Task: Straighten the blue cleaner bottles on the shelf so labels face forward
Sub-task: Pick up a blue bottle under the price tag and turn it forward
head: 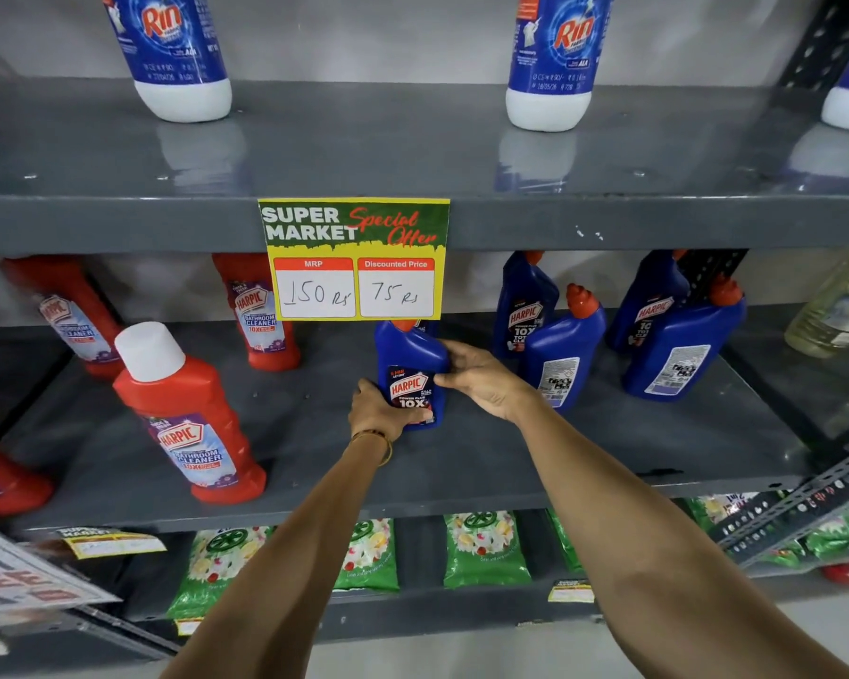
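Note:
A blue Harpic bottle (409,357) with a red cap stands upright on the middle shelf (510,463), its front label toward me. My left hand (378,409) grips its lower left side and my right hand (481,377) grips its right side. To the right stand two blue bottles with back labels facing out, one (562,350) near and one (682,347) further right. Behind each is another blue bottle showing its front label, one (523,306) left and one (650,301) right.
Red Harpic bathroom cleaner bottles (187,414) stand on the left of the same shelf. A yellow price card (354,259) hangs from the upper shelf edge, hiding the held bottle's cap. Rin bottles (172,51) stand above; green packets (484,548) lie below. A metal upright (707,274) stands at right.

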### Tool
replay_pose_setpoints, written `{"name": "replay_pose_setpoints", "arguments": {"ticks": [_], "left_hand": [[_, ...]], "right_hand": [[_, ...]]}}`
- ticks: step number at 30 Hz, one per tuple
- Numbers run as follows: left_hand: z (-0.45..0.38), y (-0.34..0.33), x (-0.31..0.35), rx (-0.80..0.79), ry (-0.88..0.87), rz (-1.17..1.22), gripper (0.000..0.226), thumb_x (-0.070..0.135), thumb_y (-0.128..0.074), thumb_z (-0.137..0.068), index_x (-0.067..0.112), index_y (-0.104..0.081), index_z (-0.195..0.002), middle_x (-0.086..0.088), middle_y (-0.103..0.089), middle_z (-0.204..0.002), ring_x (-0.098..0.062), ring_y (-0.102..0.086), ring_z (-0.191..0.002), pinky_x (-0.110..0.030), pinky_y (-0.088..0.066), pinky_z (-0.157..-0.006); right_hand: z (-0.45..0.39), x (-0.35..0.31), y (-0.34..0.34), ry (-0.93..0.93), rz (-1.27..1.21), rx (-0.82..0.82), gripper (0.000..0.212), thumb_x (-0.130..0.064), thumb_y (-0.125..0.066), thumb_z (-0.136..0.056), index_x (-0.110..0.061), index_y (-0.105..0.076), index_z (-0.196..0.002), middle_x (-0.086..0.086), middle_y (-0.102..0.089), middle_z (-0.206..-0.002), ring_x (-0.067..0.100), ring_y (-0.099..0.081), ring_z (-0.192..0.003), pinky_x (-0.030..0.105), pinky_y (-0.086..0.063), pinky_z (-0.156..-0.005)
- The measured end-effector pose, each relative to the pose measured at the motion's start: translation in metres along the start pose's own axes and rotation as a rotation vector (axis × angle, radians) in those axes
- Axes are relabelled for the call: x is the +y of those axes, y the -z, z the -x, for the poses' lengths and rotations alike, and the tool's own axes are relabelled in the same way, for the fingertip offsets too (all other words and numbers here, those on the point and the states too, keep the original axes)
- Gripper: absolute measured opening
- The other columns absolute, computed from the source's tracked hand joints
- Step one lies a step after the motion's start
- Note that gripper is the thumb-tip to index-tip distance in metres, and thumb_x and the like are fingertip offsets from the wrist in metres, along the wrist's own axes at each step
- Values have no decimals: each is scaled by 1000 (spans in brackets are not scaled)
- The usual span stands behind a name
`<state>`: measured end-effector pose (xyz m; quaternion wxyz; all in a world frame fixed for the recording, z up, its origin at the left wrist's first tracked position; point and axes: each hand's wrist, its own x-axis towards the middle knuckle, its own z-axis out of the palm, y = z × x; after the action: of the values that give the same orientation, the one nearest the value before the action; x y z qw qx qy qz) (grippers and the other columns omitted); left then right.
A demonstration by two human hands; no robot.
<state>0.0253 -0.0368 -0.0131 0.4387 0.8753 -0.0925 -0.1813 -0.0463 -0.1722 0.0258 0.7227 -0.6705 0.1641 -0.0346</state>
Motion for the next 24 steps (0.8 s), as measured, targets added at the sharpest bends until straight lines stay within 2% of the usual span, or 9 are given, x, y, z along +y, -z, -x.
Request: {"name": "replay_pose_setpoints", "arguments": {"ticks": [2, 6, 11, 14, 17, 21, 24], "left_hand": [[2, 0, 0, -3, 9, 5, 76, 27, -88, -55, 4, -45, -113, -14, -56, -124, -30, -55, -113, -41, -49, -92], [13, 1, -7, -14, 45, 1, 69, 31, -82, -65, -1, -47, -115, -17, -60, -121, -33, -57, -111, -39, -48, -87], [31, -3, -17, -51, 34, -18, 52, 38, -75, -72, -1, -63, -103, -19, -67, -112, -34, -61, -105, -39, -50, -83], [43, -11, -16, -109, 5, -27, 49, 37, -73, -74, 0, -63, -106, -19, -66, -113, -35, -60, -106, -38, -49, -85], [51, -23, -11, -171, -57, -44, 52, 39, -71, -76, 0, -60, -108, -20, -66, -112, -36, -59, -105, -40, -49, -86], [58, -45, 7, -201, -101, -39, 48, 36, -72, -76, -5, -59, -96, -28, -63, -111, -41, -59, -103, -43, -48, -83], [56, -60, 24, -235, -134, -71, 64, 38, -70, -77, -5, -52, -120, -23, -59, -124, -39, -55, -114, -43, -46, -93]], "right_hand": [[3, 2, -1, 6, 17, 48, 57, 16, -53, -81, -7, -46, -133, 10, -59, -121, 20, -55, -114, 25, -51, -88], [9, 11, 1, -8, 77, 188, 57, 11, -59, -79, -6, -47, -132, 14, -55, -135, 25, -49, -127, 32, -42, -101], [30, 23, 7, -47, 119, 397, 60, -1, -66, -79, -7, -45, -135, 14, -49, -140, 24, -46, -130, 32, -37, -106], [49, 30, 12, -60, 98, 454, 62, -3, -68, -78, -5, -45, -135, 17, -48, -141, 25, -46, -130, 33, -36, -109], [66, 37, 21, -69, 55, 537, 61, -4, -68, -78, -4, -44, -135, 17, -47, -141, 25, -46, -130, 29, -36, -105], [84, 42, 47, -82, 29, 667, 56, -9, -71, -76, -5, -51, -129, 16, -55, -134, 24, -52, -122, 27, -40, -96], [93, 41, 71, -123, 30, 704, 60, -9, -72, -76, -2, -48, -131, 15, -55, -132, 25, -53, -120, 24, -37, -88]]}}
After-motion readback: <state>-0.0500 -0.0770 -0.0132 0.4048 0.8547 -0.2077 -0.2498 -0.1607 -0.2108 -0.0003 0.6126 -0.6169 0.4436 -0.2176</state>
